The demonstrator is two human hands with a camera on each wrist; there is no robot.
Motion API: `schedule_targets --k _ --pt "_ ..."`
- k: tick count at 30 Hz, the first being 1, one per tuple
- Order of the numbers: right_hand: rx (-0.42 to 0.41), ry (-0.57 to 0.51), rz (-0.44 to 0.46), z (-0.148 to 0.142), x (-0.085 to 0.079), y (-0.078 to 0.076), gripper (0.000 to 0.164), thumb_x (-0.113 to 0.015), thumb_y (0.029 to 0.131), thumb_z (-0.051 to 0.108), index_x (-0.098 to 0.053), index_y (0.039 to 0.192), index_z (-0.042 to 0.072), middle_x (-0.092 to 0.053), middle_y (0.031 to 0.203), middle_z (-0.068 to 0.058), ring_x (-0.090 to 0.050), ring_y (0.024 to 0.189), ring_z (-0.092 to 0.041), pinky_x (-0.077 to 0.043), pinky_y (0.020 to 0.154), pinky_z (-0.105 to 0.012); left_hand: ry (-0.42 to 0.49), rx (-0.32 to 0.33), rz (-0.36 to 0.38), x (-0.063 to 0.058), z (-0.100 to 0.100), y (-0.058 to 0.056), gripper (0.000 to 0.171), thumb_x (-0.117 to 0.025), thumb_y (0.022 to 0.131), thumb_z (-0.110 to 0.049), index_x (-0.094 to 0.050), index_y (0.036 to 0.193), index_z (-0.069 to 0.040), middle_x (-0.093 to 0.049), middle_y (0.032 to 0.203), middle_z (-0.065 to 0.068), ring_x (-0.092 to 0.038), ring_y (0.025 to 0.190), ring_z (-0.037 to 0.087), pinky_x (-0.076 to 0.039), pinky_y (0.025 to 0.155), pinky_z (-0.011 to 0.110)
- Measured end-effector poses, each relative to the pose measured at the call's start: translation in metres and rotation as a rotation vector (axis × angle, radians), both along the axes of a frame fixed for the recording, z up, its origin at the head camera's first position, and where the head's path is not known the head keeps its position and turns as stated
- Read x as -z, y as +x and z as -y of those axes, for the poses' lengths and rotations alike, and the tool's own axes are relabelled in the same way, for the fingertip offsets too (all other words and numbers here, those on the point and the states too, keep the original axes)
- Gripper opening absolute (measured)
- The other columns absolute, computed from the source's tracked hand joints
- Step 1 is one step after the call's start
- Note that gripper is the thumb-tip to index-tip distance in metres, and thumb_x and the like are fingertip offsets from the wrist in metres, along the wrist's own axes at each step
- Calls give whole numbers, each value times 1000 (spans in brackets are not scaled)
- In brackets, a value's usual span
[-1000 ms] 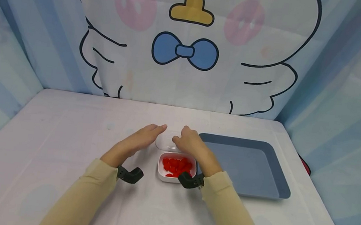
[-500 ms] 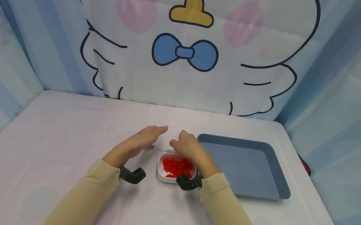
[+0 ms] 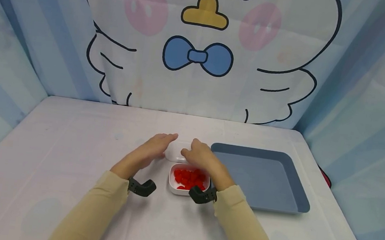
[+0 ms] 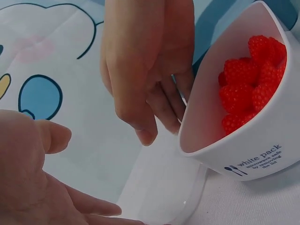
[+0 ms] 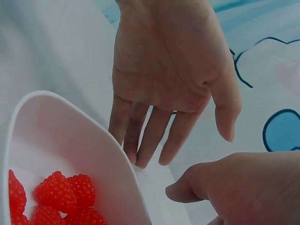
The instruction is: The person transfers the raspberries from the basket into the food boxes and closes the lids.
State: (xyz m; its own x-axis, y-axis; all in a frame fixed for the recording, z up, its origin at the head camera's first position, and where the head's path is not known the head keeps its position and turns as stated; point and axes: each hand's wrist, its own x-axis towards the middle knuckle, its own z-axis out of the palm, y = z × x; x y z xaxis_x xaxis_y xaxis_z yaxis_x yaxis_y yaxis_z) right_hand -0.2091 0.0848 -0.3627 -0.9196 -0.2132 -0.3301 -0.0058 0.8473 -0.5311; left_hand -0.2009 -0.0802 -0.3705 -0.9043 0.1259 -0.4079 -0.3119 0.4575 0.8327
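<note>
In the head view, a white plastic container (image 3: 177, 192) holds several red raspberries (image 3: 189, 178). Directly behind it a clear plastic lid (image 3: 175, 154) lies flat on the table. My left hand (image 3: 150, 150) is at the lid's left edge, its fingers extended and thumb raised; in the left wrist view its fingertips reach the lid (image 4: 164, 190). Over the lid's right side is my right hand (image 3: 203, 160). Its fingers point down beside the container (image 4: 204, 112) in that same view, thumb apart from them. Neither hand grasps anything visible; the right fingertips are partly hidden.
A blue-grey tray (image 3: 255, 178) sits to the right of the container, close to the right forearm. Behind the white-covered table (image 3: 68, 141) hangs a curtain (image 3: 196, 85) printed with a cartoon bird.
The right hand has shifted slightly left and toward the person, then stayed over the lid. My left hand has barely moved. Container, raspberries and tray stay in place.
</note>
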Motion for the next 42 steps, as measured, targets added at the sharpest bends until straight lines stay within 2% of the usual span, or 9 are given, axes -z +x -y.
schedule_targets --k 4,7,10,13,16,21,31,37,42 --pt "0 -46 -36 -1 -1 0 52 -56 97 28 -46 137 -4 -61 125 -19 -60 93 -26 -58 87 -39 27 -26 -15 -4 2 1 71 -37 103 -52 -27 155 -5 -23 163 15 -32 146 37 -33 117 53" --pt "21 -95 -97 -3 -3 1 56 -54 98 26 -42 143 -5 -58 135 -22 -62 108 -32 -55 96 -45 76 -46 -26 -7 4 1 70 -38 103 -50 -25 155 -4 -23 163 16 -32 147 36 -33 117 51" --pt "46 -147 -167 -7 -4 0 61 -51 98 25 -36 149 -6 -49 148 -23 -55 128 -36 -47 106 -52 148 -77 -40 -10 7 0 68 -38 104 -46 -24 155 -3 -24 162 16 -30 147 35 -35 117 48" --pt "67 -202 -222 -12 -5 1 59 -48 98 24 -37 149 -3 -45 151 -21 -50 135 -37 -44 109 -53 215 -110 -55 -13 9 1 65 -39 105 -42 -24 154 -1 -27 161 17 -30 147 34 -36 116 47" --pt "88 -278 -262 -19 -6 1 54 -47 99 21 -40 148 -1 -47 151 -19 -51 134 -36 -46 108 -52 250 -135 -74 -16 10 0 63 -39 106 -40 -26 154 -1 -30 159 17 -34 146 33 -39 114 45" --pt "110 -396 -342 -31 -5 2 50 -48 97 13 -46 145 0 -52 147 -17 -55 131 -33 -48 106 -48 229 -153 -122 -17 12 0 58 -44 105 -35 -31 154 -6 -37 157 14 -43 142 28 -46 108 40" --pt "160 -491 -470 -41 -2 2 38 -58 95 6 -59 133 -1 -65 130 -18 -64 116 -32 -55 95 -44 127 -97 -186 -6 10 3 54 -58 99 -15 -41 149 -5 -53 144 15 -63 120 29 -49 105 41" --pt "175 -530 -431 -44 0 3 37 -58 97 5 -59 134 1 -65 128 -18 -67 111 -30 -57 92 -42 136 -102 -215 -4 6 2 54 -66 95 -14 -47 145 -7 -61 134 15 -69 110 27 -53 100 40" --pt "166 -572 -349 -51 -4 6 38 -57 98 7 -57 136 2 -68 119 -16 -69 104 -27 -57 94 -39 165 -82 -221 -7 10 3 52 -70 93 -21 -52 141 -12 -63 129 9 -70 107 23 -53 99 39"
